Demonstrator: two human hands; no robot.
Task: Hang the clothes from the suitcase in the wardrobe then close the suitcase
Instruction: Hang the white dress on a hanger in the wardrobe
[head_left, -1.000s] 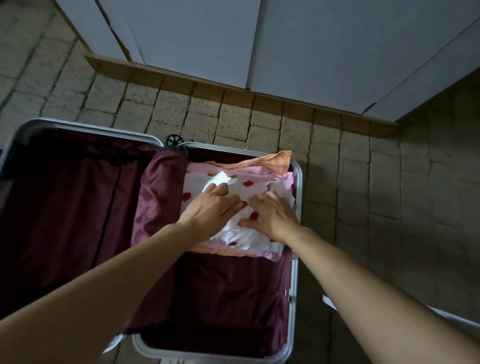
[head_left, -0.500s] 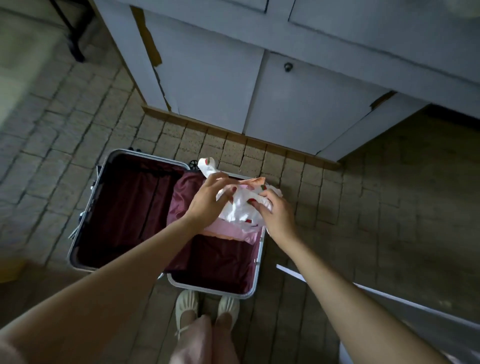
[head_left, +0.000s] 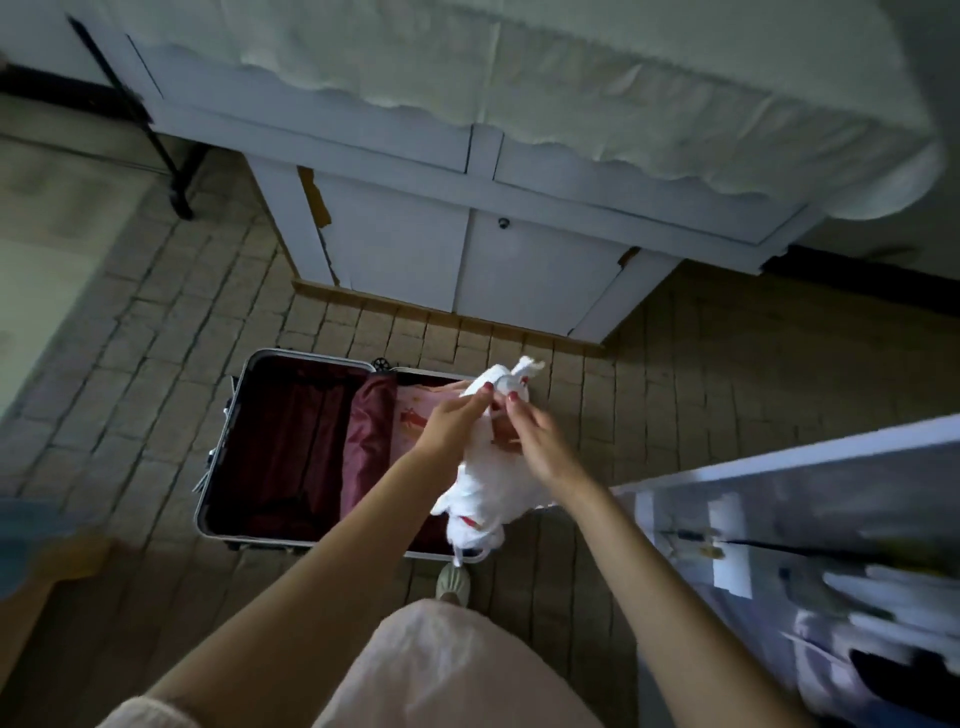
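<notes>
Fabric, thin and limp, makes up the white garment (head_left: 483, 483): judged light, soft and floppy, best taken at the shoulders or collar so it falls open for a hanger. It dangles above the open suitcase (head_left: 280, 447), its top bunched at 12 o'clock from both wrists. The left hand (head_left: 452, 423) pinches the upper edge, the right hand (head_left: 540, 441), at 3 o'clock of it, pinches the same bunch. A pink garment (head_left: 415, 415) lies in the case below.

Bare forearms, red-painted nails (head_left: 511, 397) — pale pink garment (head_left: 441, 670), cream shoe (head_left: 453, 583).
</notes>
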